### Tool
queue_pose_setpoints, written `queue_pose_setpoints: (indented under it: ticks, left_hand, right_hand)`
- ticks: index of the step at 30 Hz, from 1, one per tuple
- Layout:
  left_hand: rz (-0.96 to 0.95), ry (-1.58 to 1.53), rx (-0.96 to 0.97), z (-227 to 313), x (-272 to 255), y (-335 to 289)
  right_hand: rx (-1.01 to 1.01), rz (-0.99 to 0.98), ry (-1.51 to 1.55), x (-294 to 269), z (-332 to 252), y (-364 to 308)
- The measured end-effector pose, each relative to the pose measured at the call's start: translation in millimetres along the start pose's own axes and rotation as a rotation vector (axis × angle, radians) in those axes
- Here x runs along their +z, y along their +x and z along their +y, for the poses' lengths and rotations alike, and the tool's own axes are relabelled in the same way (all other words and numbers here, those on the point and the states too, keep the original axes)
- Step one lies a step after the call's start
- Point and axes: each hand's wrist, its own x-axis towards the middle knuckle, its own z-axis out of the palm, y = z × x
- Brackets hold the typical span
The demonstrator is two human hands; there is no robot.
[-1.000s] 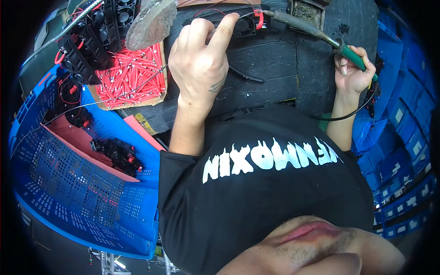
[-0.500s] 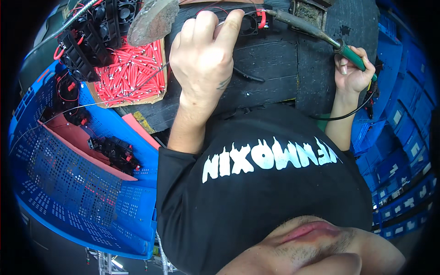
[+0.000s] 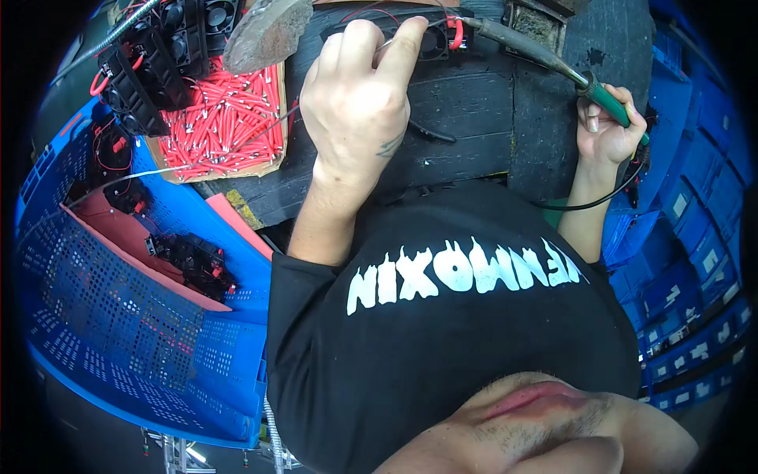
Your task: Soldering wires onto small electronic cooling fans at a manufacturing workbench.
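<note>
My right hand (image 3: 609, 122) is closed around the green handle of a soldering iron (image 3: 545, 55). Its tip meets or nearly touches a short red wire (image 3: 457, 33) at the edge of a black cooling fan (image 3: 433, 45) on the bench. My left hand (image 3: 355, 110) is closed beside that fan, thumb against the index finger, pinching a thin solder wire (image 3: 189, 167) that trails off to the left. My left hand covers part of the fan, and the exact joint under the iron tip is too small to make out.
A cardboard box of red wire pieces (image 3: 229, 130) stands left, with several black fans (image 3: 130, 95) behind it. Below is a blue perforated crate (image 3: 118, 316) holding fans. A grey slab (image 3: 268, 35) overhangs the box. A dark tray (image 3: 538, 30) sits near the iron; a black cable (image 3: 430, 133) lies on the bench.
Both hands keep their grips and the iron tip stays by the red wire. My left hand has shifted slightly right. The trailing solder wire has moved a little.
</note>
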Motion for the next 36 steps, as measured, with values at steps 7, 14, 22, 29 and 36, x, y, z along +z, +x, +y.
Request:
queue_pose_setpoints:
  ticks: [7,14,22,29,36]
  left_hand:
    - [-0.14,-0.114,-0.056,15,-29,27]
    - [-0.002,-0.036,-0.068,11,3,-4]
    - [0.001,-0.031,-0.077,12,2,-3]
    - [0.004,-0.056,-0.091,11,4,-6]
    - [0.025,-0.072,-0.092,10,2,-5]
  right_hand:
    - [-0.018,0.012,0.005,0,1,-2]
    - [0.013,0.037,-0.034,-1,3,0]
    - [0.015,0.057,-0.033,0,-1,-1]
    - [0.007,0.061,-0.032,-1,0,-2]
    - [-0.011,0.057,-0.039,1,3,-2]
